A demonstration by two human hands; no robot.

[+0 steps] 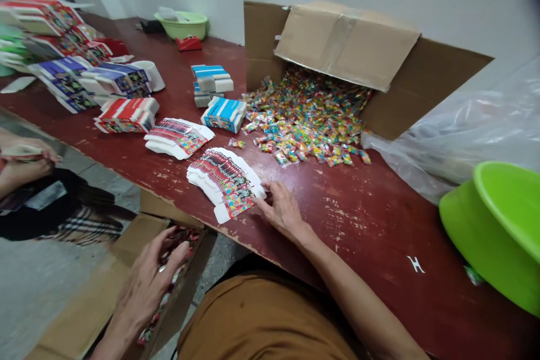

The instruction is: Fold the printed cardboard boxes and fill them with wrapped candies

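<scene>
My right hand point(284, 211) is at the right end of a fanned stack of flat printed candy cartons point(228, 183), its thumb and fingers around a white end flap. My left hand point(147, 270) is over an open cardboard box point(139, 233) below the table edge. Its fingers are apart and nothing shows between them. Small red printed packs point(162, 304) lie inside that box, partly hidden by the hand. Just behind the fanned stack is a second stack of flat cartons point(179, 138). A single wrapped candy point(237, 143) lies between the stacks and the candy heap.
A tipped cardboard box point(346, 45) spills wrapped candies point(304, 118) onto the red table point(358, 236). Bundled cartons point(126, 115) stand at left, with blue bundles point(223, 114) nearer the candies. A green tub point(485, 225) is at right. Another person's hands point(25, 160) show at far left.
</scene>
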